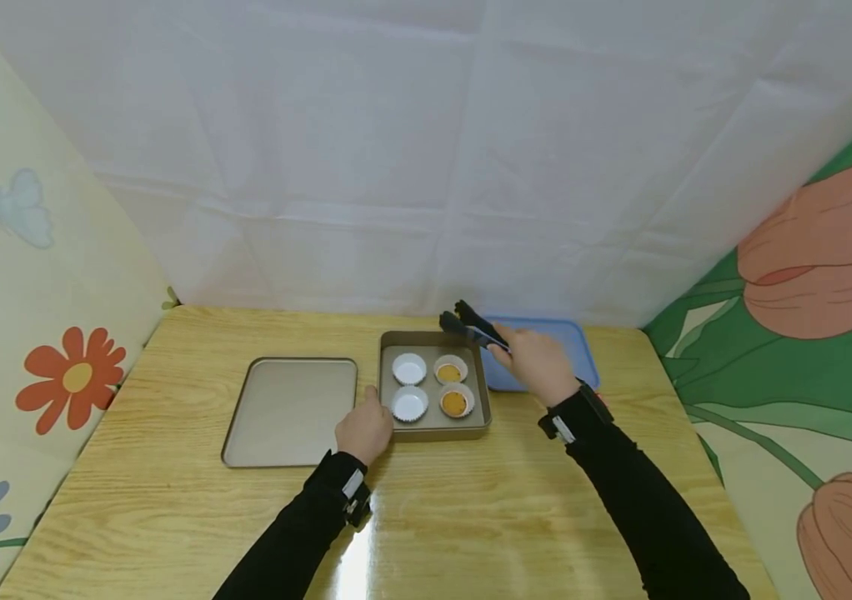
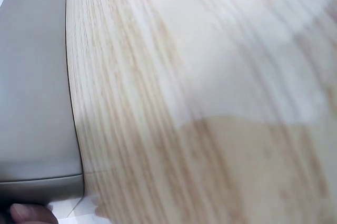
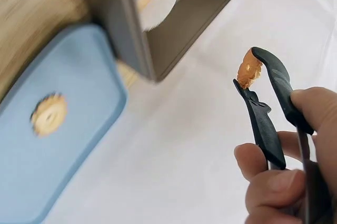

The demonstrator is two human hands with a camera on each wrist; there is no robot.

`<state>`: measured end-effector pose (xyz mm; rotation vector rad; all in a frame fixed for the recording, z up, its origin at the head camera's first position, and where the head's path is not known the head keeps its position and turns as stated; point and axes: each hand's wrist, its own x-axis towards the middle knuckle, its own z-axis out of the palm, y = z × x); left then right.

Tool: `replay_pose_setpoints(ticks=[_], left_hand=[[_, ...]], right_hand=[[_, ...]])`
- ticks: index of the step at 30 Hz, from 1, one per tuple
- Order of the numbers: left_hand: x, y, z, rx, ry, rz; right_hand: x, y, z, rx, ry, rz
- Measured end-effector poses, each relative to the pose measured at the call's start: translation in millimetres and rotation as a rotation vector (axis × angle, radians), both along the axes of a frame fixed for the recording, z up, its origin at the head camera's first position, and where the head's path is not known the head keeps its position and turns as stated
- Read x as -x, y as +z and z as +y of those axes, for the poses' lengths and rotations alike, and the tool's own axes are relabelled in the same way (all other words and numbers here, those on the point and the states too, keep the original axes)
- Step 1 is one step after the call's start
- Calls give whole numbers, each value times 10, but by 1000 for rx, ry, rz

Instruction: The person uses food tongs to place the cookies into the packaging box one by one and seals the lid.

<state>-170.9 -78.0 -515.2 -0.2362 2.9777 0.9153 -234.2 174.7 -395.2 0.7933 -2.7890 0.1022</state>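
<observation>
My right hand (image 1: 543, 365) grips black-tipped tongs (image 3: 266, 121) above the back right of a deep baking pan (image 1: 433, 434). Between the tong tips sits a small golden cookie (image 3: 249, 69). Inside the pan stand two white paper cups on the left, one being the front cup (image 1: 409, 404). The two right cups each hold a cookie, such as the front one (image 1: 453, 404). At the pan's front left corner, my left hand (image 1: 364, 427) holds the pan's wall; only a fingertip (image 2: 31, 213) shows in the left wrist view.
A blue tray (image 1: 576, 350) lies right of the pan, partly behind my right hand, with one cookie (image 3: 49, 114) on it. To the left, a flat metallic lid or tray (image 1: 291, 412) lies on the wooden table (image 1: 471, 508). White cloth (image 1: 396, 167) hangs behind.
</observation>
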Motion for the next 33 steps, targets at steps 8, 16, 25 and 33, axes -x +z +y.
replay_pose_setpoints(ticks=[8,16,25,33], left_hand=[[3,-9,6,-2,7,-3],[11,-6,12,9,17,16],[9,6,13,6,18,32],[7,0,4,3,22,12]], right_hand=[[-97,-175,-342,-52,72,10],[-104,-338,-500,-97,121,-20],[-82,-438,-556,-86,127,-42],[-95,-486,-566,-169,142,52]])
